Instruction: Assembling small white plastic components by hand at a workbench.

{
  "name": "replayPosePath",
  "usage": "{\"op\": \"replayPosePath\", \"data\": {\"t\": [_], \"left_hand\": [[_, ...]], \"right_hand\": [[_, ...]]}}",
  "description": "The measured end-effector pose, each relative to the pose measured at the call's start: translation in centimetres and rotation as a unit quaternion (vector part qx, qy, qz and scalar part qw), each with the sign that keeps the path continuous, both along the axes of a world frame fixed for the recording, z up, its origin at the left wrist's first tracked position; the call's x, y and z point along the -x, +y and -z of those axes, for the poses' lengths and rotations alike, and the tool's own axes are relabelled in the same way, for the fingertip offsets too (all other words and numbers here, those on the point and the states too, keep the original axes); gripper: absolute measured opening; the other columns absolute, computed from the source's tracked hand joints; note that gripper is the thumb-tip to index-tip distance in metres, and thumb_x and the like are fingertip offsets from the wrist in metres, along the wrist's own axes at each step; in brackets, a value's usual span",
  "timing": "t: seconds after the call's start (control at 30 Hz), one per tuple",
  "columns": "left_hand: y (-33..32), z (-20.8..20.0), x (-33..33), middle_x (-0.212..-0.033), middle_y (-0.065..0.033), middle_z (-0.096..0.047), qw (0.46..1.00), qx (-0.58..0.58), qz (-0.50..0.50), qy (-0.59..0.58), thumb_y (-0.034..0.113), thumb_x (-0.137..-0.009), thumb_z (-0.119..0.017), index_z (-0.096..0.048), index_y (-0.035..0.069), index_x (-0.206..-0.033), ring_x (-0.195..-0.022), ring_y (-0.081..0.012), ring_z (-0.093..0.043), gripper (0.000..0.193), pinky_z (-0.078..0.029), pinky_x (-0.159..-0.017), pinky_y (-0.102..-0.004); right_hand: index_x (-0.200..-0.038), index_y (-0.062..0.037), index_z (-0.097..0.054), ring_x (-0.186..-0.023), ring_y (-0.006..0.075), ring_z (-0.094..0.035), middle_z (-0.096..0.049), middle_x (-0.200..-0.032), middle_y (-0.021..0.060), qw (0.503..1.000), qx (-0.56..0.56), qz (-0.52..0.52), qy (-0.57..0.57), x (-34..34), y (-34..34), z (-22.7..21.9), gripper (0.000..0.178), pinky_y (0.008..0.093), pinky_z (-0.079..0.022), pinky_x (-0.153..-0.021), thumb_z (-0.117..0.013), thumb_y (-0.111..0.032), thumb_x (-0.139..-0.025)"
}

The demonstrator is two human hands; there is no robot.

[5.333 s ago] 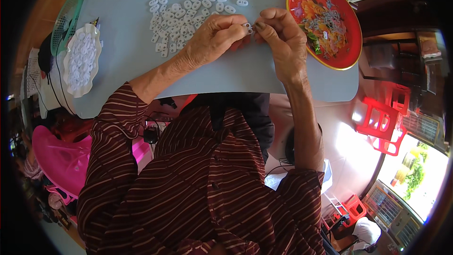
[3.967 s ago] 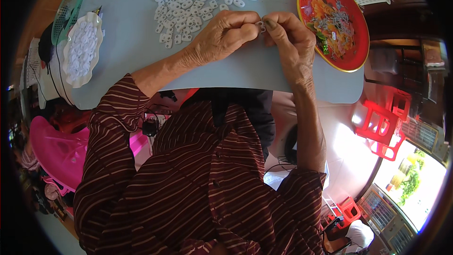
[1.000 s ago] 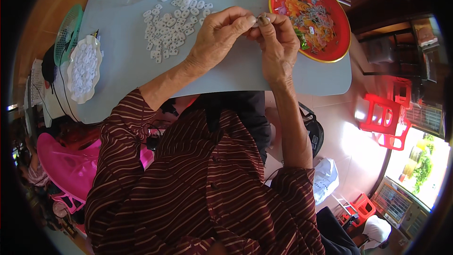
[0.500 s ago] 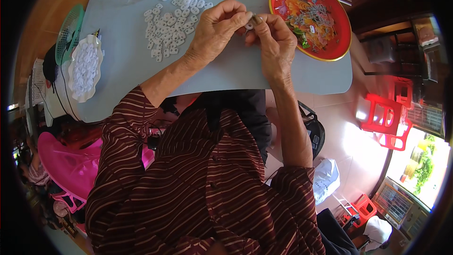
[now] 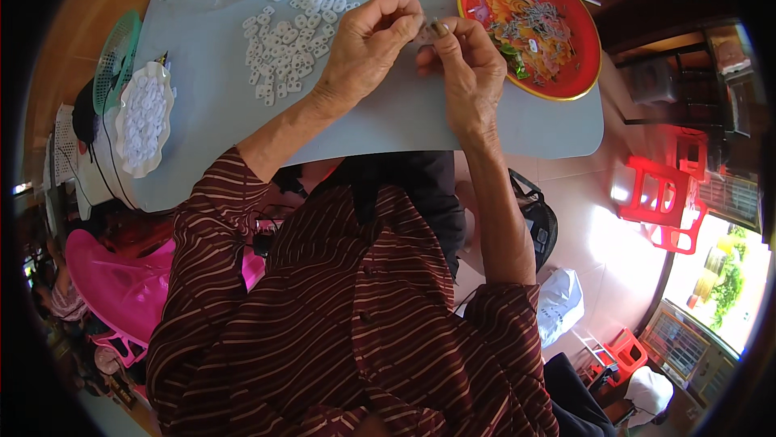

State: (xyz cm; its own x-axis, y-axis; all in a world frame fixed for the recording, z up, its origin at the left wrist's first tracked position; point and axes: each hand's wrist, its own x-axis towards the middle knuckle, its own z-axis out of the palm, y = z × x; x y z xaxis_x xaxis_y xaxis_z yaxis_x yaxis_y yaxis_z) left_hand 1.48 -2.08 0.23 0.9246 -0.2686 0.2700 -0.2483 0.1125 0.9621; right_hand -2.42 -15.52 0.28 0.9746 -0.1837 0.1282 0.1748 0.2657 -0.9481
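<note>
Looking down from your head, your two hands meet over the grey table point(image 5: 242, 126). Your left hand point(image 5: 368, 49) has its fingers curled in, and its thumb and first finger pinch a tiny piece point(image 5: 430, 29). Your right hand point(image 5: 462, 65) is curled too, and its fingertips pinch the same piece from the other side. The piece is small and pale with a darker end. It sits up in the air between your fingertips, just above the table and near the red tray point(image 5: 584, 49).

There is one red tray, round with a yellow rim, just right of your hands. Many small grey bits lie in it on a bright flower picture, too many to count.

Left of your hands is a heap of white pieces point(image 5: 283, 29) on the table. They are small with holes, and there are too many to count.

At the far left edge stands one white dish point(image 5: 144, 118) with a wavy rim, full of more white pieces. One green basket point(image 5: 115, 61) leans just above it.

Below the table on the right are two red stools point(image 5: 667, 202), one close and one smaller, farther off. One pink stool point(image 5: 121, 283) is on the left. I can see no labels or signs clearly.
</note>
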Motion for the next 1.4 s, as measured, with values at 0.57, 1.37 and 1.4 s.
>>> {"op": "replayPosePath", "data": {"t": [0.57,1.37,1.4], "left_hand": [[-0.4,0.1,-0.3,-0.076,-0.0004,-0.060,0.998,0.031,-0.003,0.049,0.019,-0.089,-0.061,-0.062,0.000,-0.091,-0.070,-0.0063,-0.054,0.019,-0.046,-0.065,-0.0203],[1.7,-1.7,-3.1,-0.082,0.0000,-0.060,0.990,-0.118,0.074,-0.034,0.021,-0.088,-0.063,-0.064,0.001,-0.098,-0.078,-0.0081,-0.055,0.023,-0.046,-0.070,-0.0209],[1.7,-1.8,-3.1,-0.082,0.0003,-0.060,0.988,-0.128,0.074,-0.039,0.021,-0.088,-0.063,-0.064,0.001,-0.097,-0.077,-0.0081,-0.055,0.022,-0.046,-0.070,-0.0209]], "right_hand": [[-0.091,0.0015,-0.061,-0.064,0.0091,-0.057,-0.061,-0.073,0.0043,1.000,0.005,-0.018,0.016,0.0,-0.2,0.2,0.015,0.0228,-0.049,-0.061,-0.061,-0.013,-0.089],[-0.083,0.0044,-0.060,-0.051,0.0075,-0.047,-0.055,-0.068,0.0041,0.993,0.048,-0.079,0.069,0.0,-0.1,-0.2,0.021,0.0241,-0.046,-0.051,-0.064,-0.016,-0.087],[-0.083,0.0044,-0.060,-0.051,0.0075,-0.047,-0.055,-0.068,0.0041,0.993,0.048,-0.080,0.070,0.0,-0.1,-0.3,0.021,0.0241,-0.046,-0.051,-0.064,-0.016,-0.087]]}}
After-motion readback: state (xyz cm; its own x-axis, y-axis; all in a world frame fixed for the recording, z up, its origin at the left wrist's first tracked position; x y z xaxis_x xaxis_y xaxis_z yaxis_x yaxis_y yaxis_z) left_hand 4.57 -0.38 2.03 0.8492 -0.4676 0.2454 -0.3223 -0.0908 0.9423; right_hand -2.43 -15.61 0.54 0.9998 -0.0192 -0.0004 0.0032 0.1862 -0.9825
